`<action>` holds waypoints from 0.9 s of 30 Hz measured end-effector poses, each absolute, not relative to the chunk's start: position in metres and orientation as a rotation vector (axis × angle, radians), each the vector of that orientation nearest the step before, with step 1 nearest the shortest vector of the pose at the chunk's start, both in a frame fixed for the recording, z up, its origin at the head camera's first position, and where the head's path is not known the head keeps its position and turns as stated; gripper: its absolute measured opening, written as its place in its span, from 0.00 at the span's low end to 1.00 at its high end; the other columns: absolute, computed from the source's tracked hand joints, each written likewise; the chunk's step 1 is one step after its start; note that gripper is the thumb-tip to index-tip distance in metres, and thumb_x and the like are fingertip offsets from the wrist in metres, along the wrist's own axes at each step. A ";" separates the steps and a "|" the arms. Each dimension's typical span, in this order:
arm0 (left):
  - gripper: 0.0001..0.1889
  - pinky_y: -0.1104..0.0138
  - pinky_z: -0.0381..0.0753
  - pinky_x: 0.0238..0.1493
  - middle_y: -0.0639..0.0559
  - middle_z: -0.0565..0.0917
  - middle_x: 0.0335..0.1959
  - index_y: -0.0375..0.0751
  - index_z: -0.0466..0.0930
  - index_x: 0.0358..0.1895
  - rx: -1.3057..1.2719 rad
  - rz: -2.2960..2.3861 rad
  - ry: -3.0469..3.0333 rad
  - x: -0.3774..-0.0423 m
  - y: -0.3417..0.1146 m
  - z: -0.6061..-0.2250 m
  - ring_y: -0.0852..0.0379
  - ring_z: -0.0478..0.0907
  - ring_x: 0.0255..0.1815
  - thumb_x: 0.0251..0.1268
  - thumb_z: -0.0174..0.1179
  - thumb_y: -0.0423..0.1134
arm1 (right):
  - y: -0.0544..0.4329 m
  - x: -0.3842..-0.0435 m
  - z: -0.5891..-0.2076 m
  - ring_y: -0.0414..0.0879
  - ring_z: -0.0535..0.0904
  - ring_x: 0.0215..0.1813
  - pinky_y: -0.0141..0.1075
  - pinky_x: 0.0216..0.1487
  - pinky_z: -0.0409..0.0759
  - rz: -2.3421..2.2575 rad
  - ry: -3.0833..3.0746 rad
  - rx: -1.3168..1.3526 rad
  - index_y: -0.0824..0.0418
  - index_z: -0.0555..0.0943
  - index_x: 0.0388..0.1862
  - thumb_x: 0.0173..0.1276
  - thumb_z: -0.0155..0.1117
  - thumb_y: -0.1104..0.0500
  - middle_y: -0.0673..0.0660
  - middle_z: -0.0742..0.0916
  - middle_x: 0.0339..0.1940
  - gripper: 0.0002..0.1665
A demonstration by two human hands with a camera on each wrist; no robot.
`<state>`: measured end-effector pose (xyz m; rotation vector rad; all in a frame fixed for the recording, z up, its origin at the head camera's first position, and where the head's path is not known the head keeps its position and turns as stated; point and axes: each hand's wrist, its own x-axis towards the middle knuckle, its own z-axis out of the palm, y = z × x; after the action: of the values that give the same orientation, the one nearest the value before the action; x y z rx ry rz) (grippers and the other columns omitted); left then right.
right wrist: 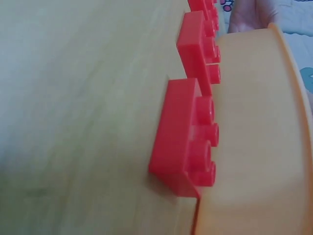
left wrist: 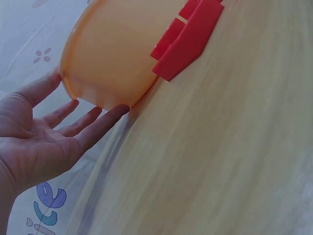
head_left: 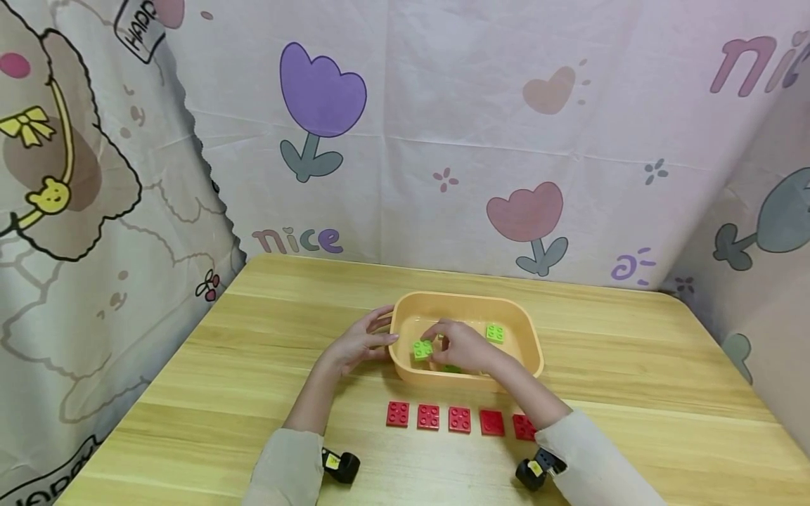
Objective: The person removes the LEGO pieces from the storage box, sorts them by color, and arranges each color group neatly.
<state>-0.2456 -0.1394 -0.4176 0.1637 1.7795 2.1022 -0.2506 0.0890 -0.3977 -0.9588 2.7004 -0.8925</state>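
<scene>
Head view: the yellow-orange plastic tray (head_left: 443, 381) sits on the wood-grain surface (head_left: 253, 337), five red toy bricks (head_left: 428, 417) in a row along its near side. My right hand (head_left: 466, 346) is down inside the tray, thumb and forefinger closed in a pinch on a lime-green brick (head_left: 422, 350) towards the left end. Another green brick (head_left: 495, 333) lies farther right; one more shows partly under my hand. I judge the pinched brick light, stiff, hard to damage, perhaps a little slick; opposite side walls look the best hold, studs left free. Right forearm slants in from the near right, wrist over the front rim. My left hand (head_left: 361, 344) braces the left end.

Left wrist view: left palm turned up, fingers spread and nearly straight, tips touching the tray's outer wall, thumb at the rim; a steadying touch, nothing gripped. Thin-walled tray, probably light and easily slid.

Right wrist view: red bricks beside the tray wall, studs facing it. Cannot tell the right hand's pinch from here.
</scene>
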 end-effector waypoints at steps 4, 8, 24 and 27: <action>0.35 0.55 0.77 0.50 0.36 0.56 0.68 0.41 0.53 0.70 0.160 2.098 1.785 -0.246 -0.139 -0.418 0.39 0.67 0.59 0.60 0.56 0.26 | 0.093 -0.244 -0.394 0.40 0.75 0.31 0.30 0.28 0.77 -0.894 2.721 -0.933 0.58 0.81 0.46 0.55 0.68 0.61 0.49 0.79 0.39 0.18; 0.35 0.54 0.76 0.50 0.37 0.56 0.68 0.41 0.53 0.70 0.161 2.090 1.787 -0.246 -0.139 -0.418 0.39 0.66 0.59 0.60 0.56 0.26 | 0.097 -0.236 -0.388 0.39 0.75 0.32 0.31 0.26 0.77 -0.935 2.733 -0.954 0.58 0.81 0.46 0.55 0.68 0.61 0.48 0.79 0.40 0.17; 0.34 0.55 0.76 0.50 0.36 0.55 0.68 0.41 0.53 0.70 0.152 2.092 1.767 -0.247 -0.138 -0.419 0.38 0.65 0.60 0.61 0.56 0.26 | 0.106 -0.203 -0.372 0.38 0.73 0.34 0.30 0.24 0.76 -1.001 2.742 -1.023 0.51 0.80 0.46 0.56 0.69 0.56 0.41 0.77 0.40 0.17; 0.34 0.54 0.76 0.50 0.36 0.55 0.69 0.41 0.53 0.70 0.149 2.094 1.764 -0.247 -0.138 -0.418 0.38 0.65 0.60 0.61 0.56 0.26 | 0.105 -0.193 -0.368 0.38 0.73 0.34 0.30 0.24 0.76 -1.017 2.739 -1.020 0.50 0.79 0.47 0.57 0.68 0.56 0.40 0.77 0.41 0.17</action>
<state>-0.2474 -0.1385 -0.4184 0.1489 1.7637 2.0944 -0.1931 0.1052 -0.3684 -1.0200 2.7388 -1.0174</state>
